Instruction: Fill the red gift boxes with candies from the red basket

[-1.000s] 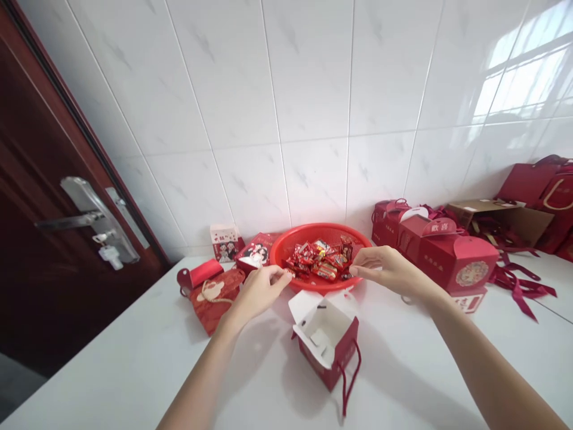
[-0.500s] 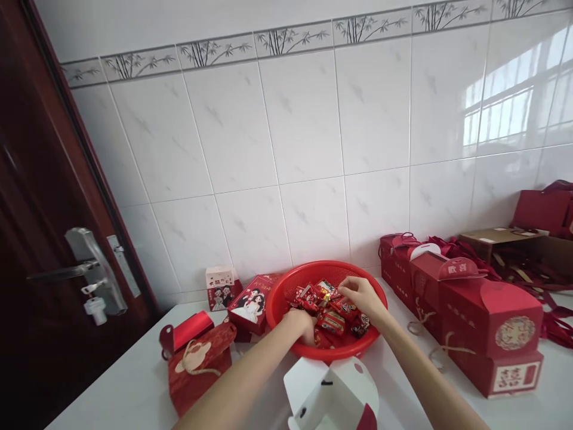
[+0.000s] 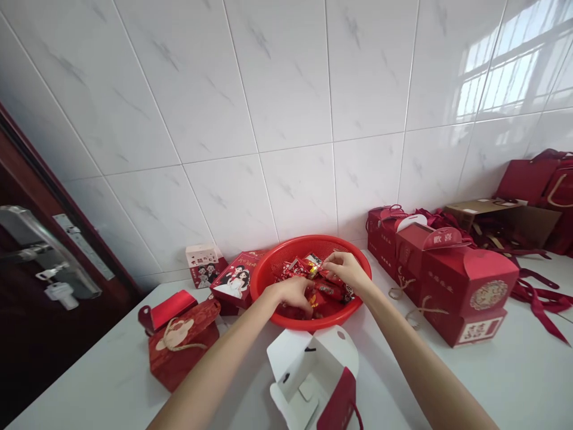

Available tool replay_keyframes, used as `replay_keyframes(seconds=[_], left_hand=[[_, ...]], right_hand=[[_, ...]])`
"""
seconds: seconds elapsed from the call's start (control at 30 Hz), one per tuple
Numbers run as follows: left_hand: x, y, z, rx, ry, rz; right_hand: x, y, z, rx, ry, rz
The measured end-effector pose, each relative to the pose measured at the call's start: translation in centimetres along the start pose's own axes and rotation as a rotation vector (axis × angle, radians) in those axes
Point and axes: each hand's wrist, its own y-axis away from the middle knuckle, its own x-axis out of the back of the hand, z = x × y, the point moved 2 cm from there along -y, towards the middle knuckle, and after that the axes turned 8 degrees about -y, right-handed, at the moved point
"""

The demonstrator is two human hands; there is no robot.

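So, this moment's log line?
left hand: in round red plastic basket; right hand: at shiny red packets; white-lined red cardboard box: open

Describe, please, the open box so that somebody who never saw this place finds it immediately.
Against the tiled wall, find the white table and its red basket of wrapped packets. The open box stands just in front of it, on the viewer's side. Unlike the red boxes to the right, its top gapes open and shows a white inside.

Red-wrapped sweets (image 3: pixel 330 291) lie in a red basket (image 3: pixel 308 325) near the back edge of the table (image 3: pixel 107 382), an open, white-lined box (image 3: pixel 313 382) before it.
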Motion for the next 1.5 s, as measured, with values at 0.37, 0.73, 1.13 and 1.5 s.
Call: replay_keyframes(seconds=[0.37, 0.73, 1.13, 1.5], left_hand=[[0.8, 0.1, 0.6, -0.184, 0.297, 0.605], [0.6, -1.0, -1.3, -0.116, 0.584, 0.785], [0.5, -0.8, -1.6, 0.043, 0.506, 0.73], [0.5, -0.9, -1.1, -0.196, 0.684, 0.666]], right_hand=[[0.4, -0.2, 0.7, 0.01, 0.012, -0.044], [0.8, -0.9, 1.5, 0.038, -0.016, 0.061], [0.5, -0.3, 0.5, -0.009, -0.069, 0.13], [0.7, -0.2, 0.4, 0.07, -0.103, 0.158]])
